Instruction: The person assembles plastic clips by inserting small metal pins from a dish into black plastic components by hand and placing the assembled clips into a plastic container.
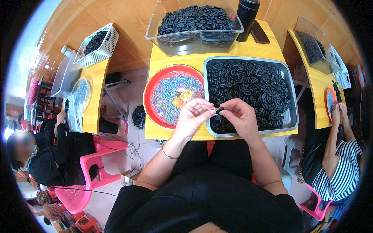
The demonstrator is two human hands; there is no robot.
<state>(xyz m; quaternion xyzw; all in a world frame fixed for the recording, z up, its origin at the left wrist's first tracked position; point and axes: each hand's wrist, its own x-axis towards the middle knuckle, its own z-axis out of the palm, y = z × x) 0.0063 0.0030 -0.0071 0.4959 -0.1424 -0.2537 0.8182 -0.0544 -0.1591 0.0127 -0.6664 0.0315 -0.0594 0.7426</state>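
Observation:
My left hand (195, 115) and my right hand (241, 117) meet fingertip to fingertip over the near left edge of a metal tray (252, 134). Both are closed in a pinch. A small black piece (220, 108) shows at the right fingertips. What the left fingertips pinch is too small and too covered to tell. The metal tray holds a heap of flat black pieces with holes (248, 89). Left of it stands a round red tray (149, 105) with many thin, grey-blue, pin-like parts (167, 91), its printed bottom partly showing.
At the table's back stand a clear bin (194, 47) of black pieces, a black flask (247, 19) and a dark phone (260, 32). People sit at yellow tables on the left (99, 89) and right (311, 91). A pink chair (93, 167) and cables stand at left.

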